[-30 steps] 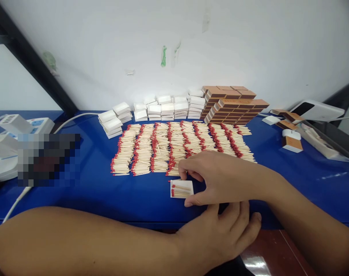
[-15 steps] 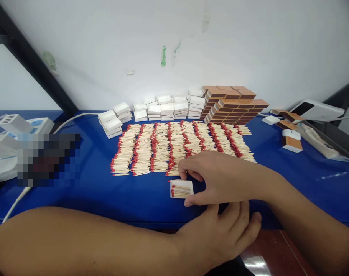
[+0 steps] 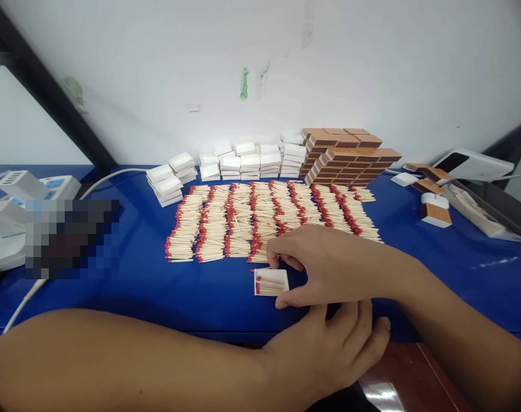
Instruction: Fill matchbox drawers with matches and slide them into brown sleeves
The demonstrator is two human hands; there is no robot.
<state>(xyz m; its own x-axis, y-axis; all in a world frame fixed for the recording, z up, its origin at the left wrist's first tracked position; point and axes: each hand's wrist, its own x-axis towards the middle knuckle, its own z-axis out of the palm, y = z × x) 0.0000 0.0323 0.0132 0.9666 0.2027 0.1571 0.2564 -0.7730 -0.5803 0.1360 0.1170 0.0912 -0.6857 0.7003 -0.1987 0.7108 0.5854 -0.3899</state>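
A small white matchbox tray [image 3: 274, 273] lies on the blue table in front of me. Several red-headed matches [image 3: 269, 286] rest in its near part. My right hand [image 3: 316, 263] reaches in from the right, with its index finger at the tray's far edge and its thumb at the near edge, closed about it. Below it, my left hand [image 3: 324, 349] lies at the table's front edge, fingers apart and holding nothing that I can see; the right hand partly covers it. Just beyond the tray spreads a wide bed of loose matches [image 3: 239, 223] in rows.
Stacked white trays [image 3: 249, 162] line the wall, beside a stack of brown matchboxes [image 3: 350, 157]. At right are loose box parts [image 3: 436, 214], a white device [image 3: 475, 163] and a dark bin [image 3: 496, 203]. Power strips [image 3: 58, 186] and a blurred-out dark object [image 3: 71, 240] lie left.
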